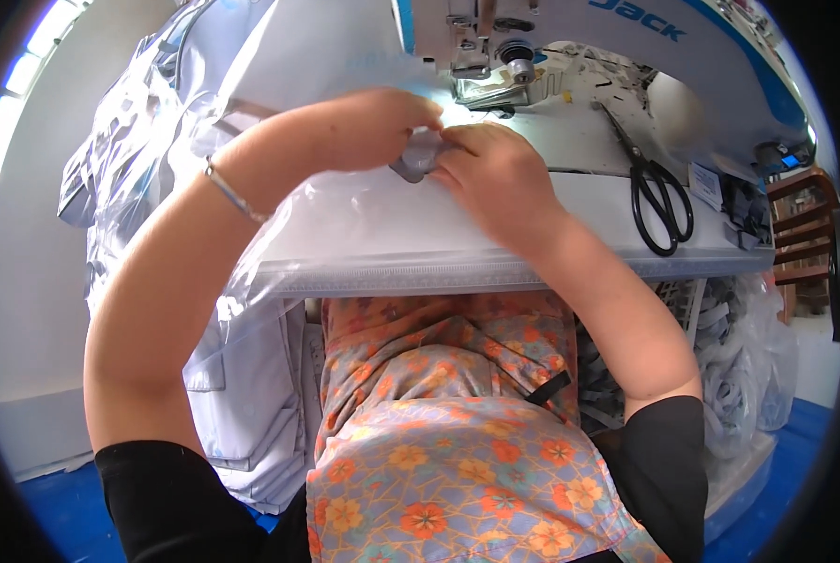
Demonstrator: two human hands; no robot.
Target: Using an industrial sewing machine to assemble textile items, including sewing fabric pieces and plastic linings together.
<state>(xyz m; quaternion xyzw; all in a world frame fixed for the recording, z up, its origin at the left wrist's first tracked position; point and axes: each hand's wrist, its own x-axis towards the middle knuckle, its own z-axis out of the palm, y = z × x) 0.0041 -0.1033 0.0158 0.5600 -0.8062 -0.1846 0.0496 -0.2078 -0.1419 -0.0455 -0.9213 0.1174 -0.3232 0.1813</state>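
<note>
Head view only. Small grey fabric piece [418, 158] at upper centre of frame, pinched between both hands just in front of the presser foot [484, 83] of the white sewing machine [626, 42]. Left hand [368, 127] curled over it from frame left, fingers closed on the top edge; right hand [495, 169] closed on the right side, thumb pressing down. Mostly hidden under fingers, so exact shape unclear. Likely light, soft, floppy, easy to bunch; best held at the edges close to the seam line, flat, fingers kept off the needle area. Clear plastic sheeting [345, 220] under the wrists, probably slippery and crinkly, draping off the counter [495, 267] front edge at centre. Black scissors [659, 192] at right of frame, well apart from the hands. Open room on the counter between right hand and scissors; tight toward the machine head above. Pale garments in plastic [148, 141] hanging at left; bagged white pieces [734, 366] lower right. Floral apron [458, 422] bottom centre.
</note>
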